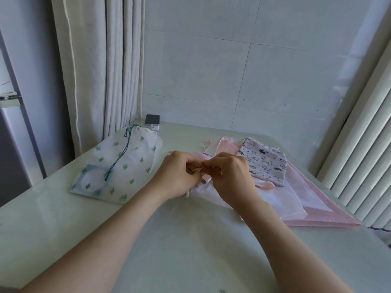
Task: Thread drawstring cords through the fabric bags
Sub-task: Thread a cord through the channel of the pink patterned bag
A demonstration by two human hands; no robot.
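My left hand [179, 175] and my right hand [230, 176] meet at the table's middle, fingers curled, both pinching the bunched top edge of a pale pink fabric bag [203, 190]. A thin pale stick-like end [187, 194] pokes out below my left hand; whether it is a threading tool or the cord I cannot tell. The bag's opening is hidden by my fingers. To the right lies a cat-print bag [264, 163] on a stack of pink and white bags [306, 199].
A white cactus-print bag [127, 166] with a dark green cord [119, 157] lies at the left. A small dark-topped box [152, 122] stands at the back by the curtain [101, 70]. The pale table [190, 240] stretches toward me. A ribbed radiator [364, 155] stands at the right.
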